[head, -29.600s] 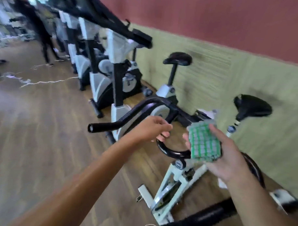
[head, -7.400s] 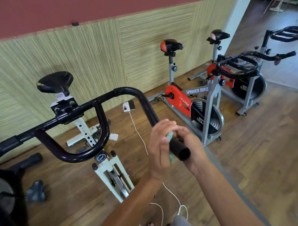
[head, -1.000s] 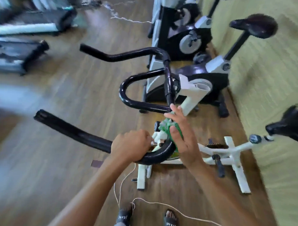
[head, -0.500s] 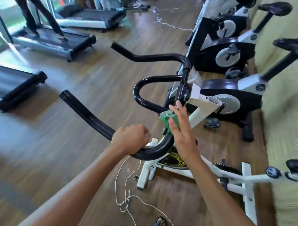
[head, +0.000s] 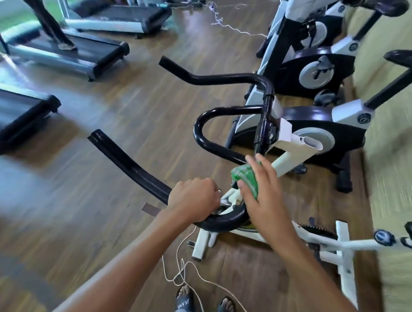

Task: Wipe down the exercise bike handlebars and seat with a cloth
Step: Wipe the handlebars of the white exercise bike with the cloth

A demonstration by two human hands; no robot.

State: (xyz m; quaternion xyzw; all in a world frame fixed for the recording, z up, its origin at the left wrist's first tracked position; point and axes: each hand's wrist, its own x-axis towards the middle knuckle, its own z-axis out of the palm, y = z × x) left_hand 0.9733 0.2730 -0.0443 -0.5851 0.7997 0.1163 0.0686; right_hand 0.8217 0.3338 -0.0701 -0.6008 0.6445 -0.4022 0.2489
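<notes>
- Fingers (head: 209, 189) of the left hand (head: 193, 201) are curled tight around the near bend of the black handlebars (head: 226, 82), gripping the bar.
- Fingers (head: 263, 166) of the right hand (head: 262, 197) lie fairly straight and together, pressing a green cloth (head: 245, 178) against the bar, with the thumb curled under the cloth's lower edge.
- That cloth sits bunched under the right palm, between the near bend and the inner loop of the handlebars, just right of the left hand.
- One long handlebar grip (head: 127, 163) runs out to the left past the left wrist; the other reaches away at the top.
- Below stands the bike's white frame (head: 341, 258) on a wooden floor (head: 69, 221).
- A white cord (head: 180, 269) trails on the floor by two sandalled feet (head: 184, 299).
- Other exercise bikes (head: 320, 73) stand by the wall at right; treadmills (head: 71, 50) lie at upper left.
</notes>
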